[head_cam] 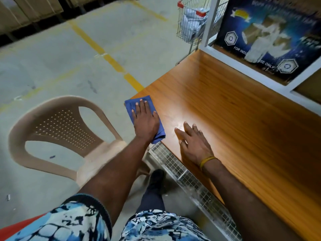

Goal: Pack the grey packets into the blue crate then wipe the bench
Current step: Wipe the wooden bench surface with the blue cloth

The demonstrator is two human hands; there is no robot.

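Observation:
My left hand (145,120) lies flat, fingers spread, pressing a blue cloth (132,106) onto the near left corner of the wooden bench (234,110). Part of the cloth sticks out under the wrist at the bench's front edge. My right hand (192,141) rests flat on the bench top just to the right, fingers apart, holding nothing; a yellow band circles its wrist. Neither the blue crate nor any grey packet on the bench is in view.
A beige plastic chair (57,136) stands on the floor left of the bench. A wire mesh panel (182,171) runs under the bench's front edge. A white frame with a dark poster (271,37) backs the bench. A wire trolley (192,23) holding grey bags stands beyond.

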